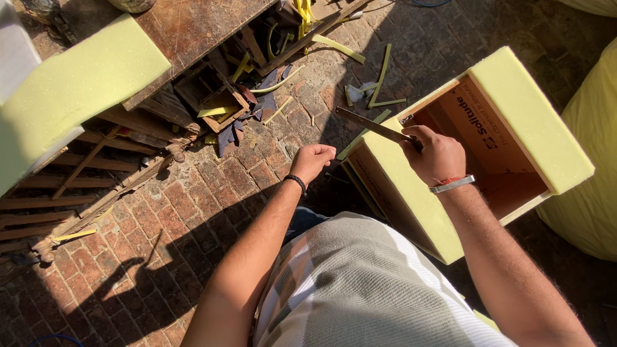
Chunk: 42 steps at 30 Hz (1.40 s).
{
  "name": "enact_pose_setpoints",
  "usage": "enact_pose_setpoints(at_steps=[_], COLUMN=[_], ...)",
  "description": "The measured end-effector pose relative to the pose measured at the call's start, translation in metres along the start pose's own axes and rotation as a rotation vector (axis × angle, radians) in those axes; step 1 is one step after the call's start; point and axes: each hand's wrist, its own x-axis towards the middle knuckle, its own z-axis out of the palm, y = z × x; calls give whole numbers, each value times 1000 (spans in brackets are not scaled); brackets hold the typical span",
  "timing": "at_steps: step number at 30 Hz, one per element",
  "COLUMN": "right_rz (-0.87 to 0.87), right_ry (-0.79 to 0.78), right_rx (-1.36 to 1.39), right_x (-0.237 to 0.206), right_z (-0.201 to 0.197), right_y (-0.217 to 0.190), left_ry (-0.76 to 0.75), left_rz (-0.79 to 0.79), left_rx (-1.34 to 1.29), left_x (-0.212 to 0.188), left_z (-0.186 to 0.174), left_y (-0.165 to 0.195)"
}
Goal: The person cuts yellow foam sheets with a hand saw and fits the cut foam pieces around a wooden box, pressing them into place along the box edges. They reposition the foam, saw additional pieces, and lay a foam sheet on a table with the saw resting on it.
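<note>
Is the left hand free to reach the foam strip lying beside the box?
Probably yes: the left hand is empty, loosely closed, and hangs close to the strip, with only bare brick between them.

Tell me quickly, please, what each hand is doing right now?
Left hand: loosely closed, empty, over the brick floor.
Right hand: closed on a long blade at the foam-covered box.
</note>
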Motion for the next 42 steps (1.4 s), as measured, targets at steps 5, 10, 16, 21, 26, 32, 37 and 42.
enact_pose_setpoints(at_steps=[5, 10, 16, 21, 26, 32, 37, 42], right_rz=[86, 254, 488, 843, 1008, 1107, 1112, 1125], right_ry=[77, 65, 142, 70, 172, 361, 477, 521], right_rx=[112, 51, 116, 161, 178, 342, 372, 447], right_x=[-26, -57, -74, -92, -132, -175, -212, -240], right_z=[-4, -5, 0, 7, 16, 31, 32, 30], right_y=[-1, -15, -52, -84, -118, -149, -164, -155], left_ry=[20, -74, -326, -454, -516, -417, -469, -496], left_rz=[167, 159, 17, 36, 273, 244, 107, 52], left_rx=[138, 363, 346, 431, 430, 496, 435, 236], left_x=[44, 60, 74, 86, 72, 58, 58, 52], left_z=[51, 75, 63, 52, 50, 51, 40, 41], left_y=[-7, -1, 8, 0, -3, 0, -15, -27])
